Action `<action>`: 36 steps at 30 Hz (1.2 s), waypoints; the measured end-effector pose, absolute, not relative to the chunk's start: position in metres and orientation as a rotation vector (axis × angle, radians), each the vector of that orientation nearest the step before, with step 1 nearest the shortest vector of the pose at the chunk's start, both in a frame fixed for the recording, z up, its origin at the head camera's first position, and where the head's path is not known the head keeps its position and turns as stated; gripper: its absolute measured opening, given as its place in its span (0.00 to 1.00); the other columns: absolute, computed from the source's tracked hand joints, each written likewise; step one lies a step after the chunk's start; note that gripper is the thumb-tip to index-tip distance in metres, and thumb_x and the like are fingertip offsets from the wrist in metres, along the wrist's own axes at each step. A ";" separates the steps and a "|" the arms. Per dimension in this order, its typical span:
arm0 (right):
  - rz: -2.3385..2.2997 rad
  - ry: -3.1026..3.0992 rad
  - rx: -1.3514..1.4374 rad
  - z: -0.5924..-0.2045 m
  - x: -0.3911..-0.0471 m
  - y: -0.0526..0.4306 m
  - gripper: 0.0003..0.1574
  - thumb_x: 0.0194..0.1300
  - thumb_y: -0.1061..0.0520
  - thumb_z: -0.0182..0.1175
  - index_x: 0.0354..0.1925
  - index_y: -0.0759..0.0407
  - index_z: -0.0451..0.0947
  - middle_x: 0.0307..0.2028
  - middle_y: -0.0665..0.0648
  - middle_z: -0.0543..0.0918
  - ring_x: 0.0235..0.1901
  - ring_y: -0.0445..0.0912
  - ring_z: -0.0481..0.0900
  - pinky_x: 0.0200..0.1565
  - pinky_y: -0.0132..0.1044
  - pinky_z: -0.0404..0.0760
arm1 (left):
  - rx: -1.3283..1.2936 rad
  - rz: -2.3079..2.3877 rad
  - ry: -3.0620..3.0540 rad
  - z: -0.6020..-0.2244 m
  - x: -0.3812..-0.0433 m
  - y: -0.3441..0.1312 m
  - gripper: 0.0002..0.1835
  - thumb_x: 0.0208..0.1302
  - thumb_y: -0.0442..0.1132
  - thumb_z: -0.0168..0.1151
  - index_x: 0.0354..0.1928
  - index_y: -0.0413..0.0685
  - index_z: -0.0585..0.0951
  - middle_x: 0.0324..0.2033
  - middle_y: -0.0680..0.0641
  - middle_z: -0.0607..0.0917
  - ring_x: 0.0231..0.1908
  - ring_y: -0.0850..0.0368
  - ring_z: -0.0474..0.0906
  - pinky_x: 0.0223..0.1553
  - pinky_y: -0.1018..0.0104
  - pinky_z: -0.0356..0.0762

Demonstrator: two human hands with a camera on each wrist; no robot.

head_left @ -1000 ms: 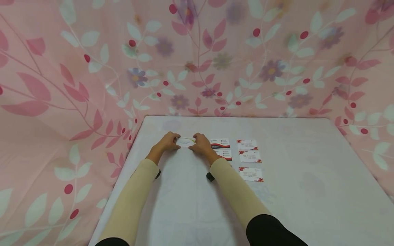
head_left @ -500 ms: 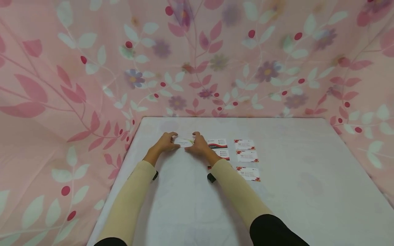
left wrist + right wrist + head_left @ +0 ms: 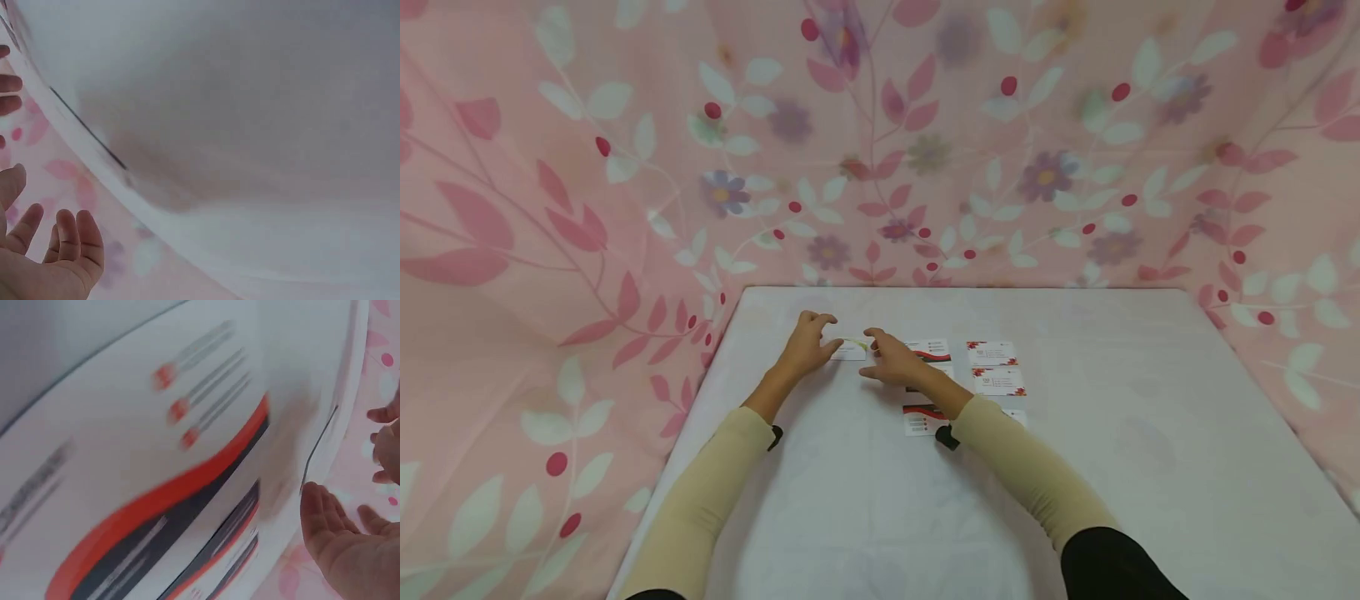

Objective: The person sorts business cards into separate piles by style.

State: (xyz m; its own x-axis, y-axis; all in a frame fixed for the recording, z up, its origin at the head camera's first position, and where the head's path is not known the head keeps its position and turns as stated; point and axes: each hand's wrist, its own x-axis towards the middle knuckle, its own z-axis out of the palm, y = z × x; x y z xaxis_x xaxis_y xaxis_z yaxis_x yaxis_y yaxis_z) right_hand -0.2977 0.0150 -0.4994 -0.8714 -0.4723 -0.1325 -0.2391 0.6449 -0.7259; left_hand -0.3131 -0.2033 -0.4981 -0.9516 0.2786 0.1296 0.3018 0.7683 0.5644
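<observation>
A white card with a green curved corner (image 3: 850, 352) lies on the white-covered table between both hands in the head view. At its left, my left hand (image 3: 805, 348) has fingers spread, with the thumb tip at the card's left edge; whether it touches I cannot tell. My right hand (image 3: 895, 360) hovers to the card's right with fingers and thumb apart, partly covering the red-and-black cards. In the left wrist view my left hand (image 3: 56, 262) shows loose fingers holding nothing. My right hand (image 3: 350, 550) in the right wrist view likewise grips nothing.
Red-and-black cards (image 3: 917, 422) form a column under the right arm, partly hidden. Further right stand cards with red flowers (image 3: 998, 382), the nearest mostly covered by the sleeve. A pink floral curtain (image 3: 880, 167) borders the white table (image 3: 1112, 400).
Both hands have loosened from the green-cornered card, which stays on the table. The right hand has drawn off rightward and the left hand has lifted slightly. The view has shifted a little.
</observation>
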 end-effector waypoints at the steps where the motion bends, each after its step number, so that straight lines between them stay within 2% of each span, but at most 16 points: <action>1: -1.083 2.578 -0.581 -0.497 -0.297 0.023 0.46 0.63 0.52 0.68 0.72 0.61 0.58 0.60 0.66 0.75 0.59 0.55 0.75 0.60 0.50 0.74 | -0.511 -0.936 -2.893 -0.495 -0.311 -0.197 0.25 0.65 0.42 0.66 0.61 0.41 0.75 0.55 0.33 0.70 0.45 0.43 0.76 0.47 0.51 0.77; 6: -1.140 2.678 -0.556 -0.493 -0.298 0.067 0.36 0.64 0.57 0.67 0.67 0.59 0.67 0.57 0.67 0.77 0.54 0.56 0.80 0.55 0.48 0.79 | -0.663 -0.980 -2.844 -0.483 -0.300 -0.163 0.23 0.64 0.41 0.68 0.58 0.41 0.77 0.50 0.36 0.77 0.39 0.47 0.79 0.42 0.55 0.79; 10: -1.128 2.735 -0.509 -0.493 -0.298 0.095 0.34 0.64 0.58 0.67 0.66 0.59 0.68 0.58 0.68 0.77 0.52 0.57 0.81 0.54 0.49 0.80 | -0.787 -1.034 -2.849 -0.479 -0.292 -0.139 0.23 0.64 0.43 0.67 0.58 0.42 0.77 0.47 0.35 0.80 0.37 0.50 0.81 0.41 0.57 0.80; 13: -1.096 2.785 -0.454 -0.496 -0.298 0.109 0.35 0.63 0.57 0.68 0.66 0.57 0.69 0.59 0.66 0.76 0.51 0.56 0.81 0.55 0.49 0.80 | -0.836 -1.032 -2.855 -0.482 -0.291 -0.124 0.24 0.64 0.43 0.68 0.60 0.44 0.76 0.50 0.34 0.79 0.37 0.49 0.81 0.41 0.58 0.79; 17: -1.038 2.823 -0.417 -0.501 -0.300 0.119 0.36 0.62 0.56 0.69 0.66 0.57 0.69 0.59 0.65 0.75 0.49 0.55 0.80 0.54 0.48 0.80 | -0.775 -1.020 -2.911 -0.490 -0.295 -0.110 0.27 0.64 0.45 0.68 0.63 0.48 0.73 0.56 0.35 0.74 0.40 0.48 0.78 0.42 0.57 0.78; 23: -0.931 2.848 -0.425 -0.507 -0.308 0.126 0.38 0.60 0.56 0.71 0.66 0.59 0.69 0.57 0.67 0.74 0.44 0.53 0.79 0.50 0.46 0.80 | -0.691 -1.001 -3.049 -0.502 -0.306 -0.090 0.36 0.65 0.51 0.66 0.71 0.51 0.63 0.62 0.35 0.64 0.44 0.47 0.77 0.49 0.52 0.78; 27: -0.906 2.845 -0.405 -0.510 -0.312 0.128 0.36 0.61 0.56 0.70 0.65 0.58 0.70 0.57 0.66 0.73 0.44 0.53 0.79 0.49 0.46 0.80 | -0.634 -1.004 -3.048 -0.508 -0.315 -0.079 0.33 0.65 0.50 0.66 0.68 0.51 0.66 0.60 0.35 0.68 0.50 0.44 0.77 0.53 0.49 0.76; 31: -0.862 2.829 -0.366 -0.513 -0.317 0.126 0.37 0.59 0.56 0.71 0.65 0.58 0.70 0.54 0.63 0.74 0.42 0.52 0.76 0.47 0.44 0.78 | -0.577 -0.984 -3.060 -0.512 -0.322 -0.071 0.31 0.63 0.47 0.69 0.65 0.48 0.71 0.56 0.37 0.74 0.54 0.46 0.74 0.56 0.50 0.74; 36: -0.783 2.823 -0.330 -0.519 -0.322 0.124 0.39 0.58 0.54 0.73 0.65 0.59 0.71 0.50 0.61 0.75 0.44 0.50 0.74 0.48 0.42 0.75 | -0.548 -0.956 -3.115 -0.519 -0.327 -0.068 0.30 0.60 0.48 0.71 0.62 0.46 0.74 0.48 0.40 0.76 0.48 0.48 0.72 0.53 0.54 0.73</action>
